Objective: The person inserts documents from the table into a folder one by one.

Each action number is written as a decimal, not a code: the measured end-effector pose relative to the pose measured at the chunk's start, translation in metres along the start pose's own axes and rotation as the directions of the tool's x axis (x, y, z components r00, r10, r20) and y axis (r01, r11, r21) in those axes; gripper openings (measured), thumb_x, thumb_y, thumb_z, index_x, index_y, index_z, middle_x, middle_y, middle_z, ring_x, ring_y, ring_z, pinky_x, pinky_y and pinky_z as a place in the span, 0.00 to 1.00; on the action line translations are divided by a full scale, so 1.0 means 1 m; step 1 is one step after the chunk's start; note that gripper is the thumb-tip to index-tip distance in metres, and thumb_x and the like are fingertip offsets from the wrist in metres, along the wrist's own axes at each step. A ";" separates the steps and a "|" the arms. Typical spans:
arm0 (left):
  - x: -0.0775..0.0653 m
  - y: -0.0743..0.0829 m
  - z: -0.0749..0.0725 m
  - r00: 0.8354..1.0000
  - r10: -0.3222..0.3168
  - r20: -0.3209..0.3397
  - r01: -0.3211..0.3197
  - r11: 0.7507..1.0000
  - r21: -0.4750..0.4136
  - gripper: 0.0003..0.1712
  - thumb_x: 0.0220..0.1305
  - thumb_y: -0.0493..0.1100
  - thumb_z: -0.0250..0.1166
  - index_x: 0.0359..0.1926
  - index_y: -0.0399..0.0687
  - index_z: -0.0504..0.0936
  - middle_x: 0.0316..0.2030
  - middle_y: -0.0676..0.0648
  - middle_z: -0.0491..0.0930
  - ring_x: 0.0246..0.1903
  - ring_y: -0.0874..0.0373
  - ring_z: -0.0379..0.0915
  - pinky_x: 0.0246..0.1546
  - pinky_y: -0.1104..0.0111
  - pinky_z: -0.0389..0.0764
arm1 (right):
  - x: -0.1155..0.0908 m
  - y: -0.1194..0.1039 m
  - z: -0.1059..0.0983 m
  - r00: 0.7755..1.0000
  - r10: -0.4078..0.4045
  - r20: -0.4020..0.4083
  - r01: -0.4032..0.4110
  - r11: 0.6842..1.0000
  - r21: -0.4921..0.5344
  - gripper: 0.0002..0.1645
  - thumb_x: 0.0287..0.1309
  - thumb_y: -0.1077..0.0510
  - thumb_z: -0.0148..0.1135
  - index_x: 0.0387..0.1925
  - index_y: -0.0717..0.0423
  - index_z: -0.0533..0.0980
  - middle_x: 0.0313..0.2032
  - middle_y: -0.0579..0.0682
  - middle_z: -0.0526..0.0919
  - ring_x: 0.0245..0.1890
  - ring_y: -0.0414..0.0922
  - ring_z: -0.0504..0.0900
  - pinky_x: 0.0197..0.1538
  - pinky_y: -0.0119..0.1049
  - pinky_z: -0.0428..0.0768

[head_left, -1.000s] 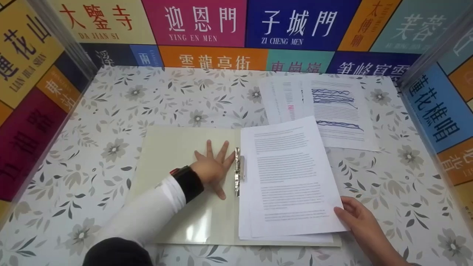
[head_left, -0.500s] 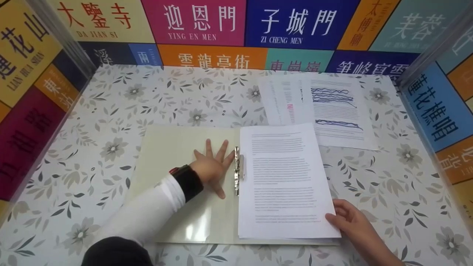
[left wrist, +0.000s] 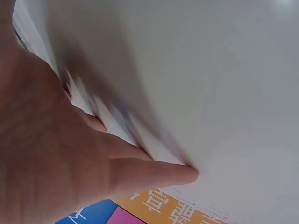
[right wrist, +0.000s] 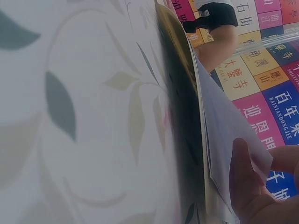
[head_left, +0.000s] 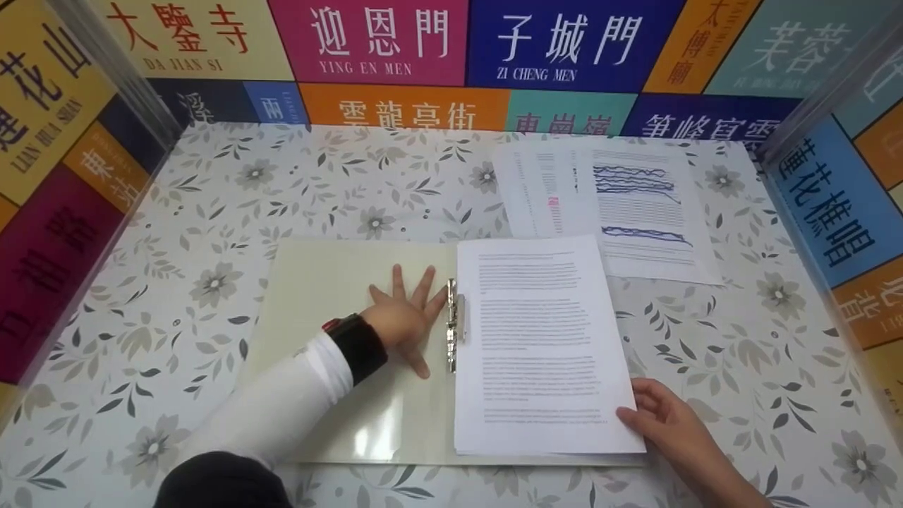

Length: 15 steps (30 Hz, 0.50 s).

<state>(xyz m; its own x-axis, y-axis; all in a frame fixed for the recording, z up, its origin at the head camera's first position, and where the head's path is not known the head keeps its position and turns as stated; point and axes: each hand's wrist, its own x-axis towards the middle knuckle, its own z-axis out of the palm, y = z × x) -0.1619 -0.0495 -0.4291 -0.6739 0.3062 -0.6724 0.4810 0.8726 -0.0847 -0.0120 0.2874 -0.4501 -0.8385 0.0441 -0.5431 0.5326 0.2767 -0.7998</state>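
Observation:
An open cream folder point(head_left: 310, 282) lies on the table with a metal clip point(head_left: 451, 324) along its fold. My left hand point(head_left: 402, 324) rests with spread fingers on the folder's left cover, beside the clip. Printed sheets of paper point(head_left: 540, 339) lie over the right cover. At their lower right edge, my right hand point(head_left: 663, 416) pinches paper between thumb and finger. In the right wrist view, the pinched corner of paper point(right wrist: 261, 161) stands a little off the folder. The left wrist view shows the left hand's fingertips touching the smooth cover point(left wrist: 224, 116).
Several loose sheets point(head_left: 642, 212), some with blue scribbled lines, lie behind the folder at the right. The table point(head_left: 219, 282) has a floral cover. Colourful printed panels point(head_left: 381, 42) wall it at the back and both sides.
My right hand has moved slightly left with the top sheet, which now lies straighter and more level with the sheets beneath. My left hand has stayed in place.

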 end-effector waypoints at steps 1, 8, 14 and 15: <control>0.000 0.000 0.000 1.000 -0.001 0.001 0.001 1.000 0.001 0.81 0.35 0.73 0.72 0.75 0.61 0.23 0.72 0.42 0.11 0.68 0.22 0.16 0.61 0.27 0.49 | 0.000 0.000 0.000 1.000 -0.001 0.000 0.001 1.000 -0.001 0.31 0.62 0.62 0.60 0.63 0.67 0.61 0.48 0.50 0.83 0.39 0.36 0.81 0.41 0.28 0.81; 0.000 0.000 0.000 1.000 0.003 0.001 -0.003 1.000 -0.004 0.81 0.35 0.73 0.72 0.75 0.62 0.23 0.72 0.42 0.10 0.68 0.22 0.16 0.61 0.27 0.49 | 0.001 -0.001 -0.001 1.000 -0.014 0.015 0.014 1.000 0.004 0.30 0.62 0.62 0.60 0.62 0.67 0.61 0.46 0.49 0.83 0.38 0.36 0.81 0.41 0.29 0.81; 0.000 0.000 0.000 1.000 0.003 0.001 -0.003 1.000 -0.003 0.81 0.35 0.74 0.72 0.75 0.62 0.23 0.72 0.42 0.10 0.68 0.22 0.16 0.61 0.27 0.49 | 0.001 -0.001 -0.001 1.000 -0.008 0.009 0.008 1.000 -0.015 0.32 0.61 0.62 0.61 0.63 0.68 0.61 0.47 0.50 0.83 0.39 0.36 0.81 0.40 0.29 0.82; 0.001 0.000 0.000 1.000 0.001 0.001 -0.001 1.000 -0.005 0.81 0.35 0.74 0.72 0.75 0.62 0.23 0.72 0.42 0.10 0.68 0.22 0.16 0.61 0.27 0.48 | 0.000 -0.001 -0.001 1.000 -0.008 0.006 0.009 1.000 -0.022 0.33 0.61 0.62 0.61 0.63 0.68 0.61 0.48 0.51 0.82 0.39 0.35 0.81 0.41 0.29 0.81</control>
<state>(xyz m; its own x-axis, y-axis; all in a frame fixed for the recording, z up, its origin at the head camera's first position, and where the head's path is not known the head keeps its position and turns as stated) -0.1624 -0.0487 -0.4293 -0.6727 0.3063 -0.6735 0.4786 0.8743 -0.0804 -0.0128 0.2884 -0.4495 -0.8423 0.0363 -0.5378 0.5227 0.2986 -0.7985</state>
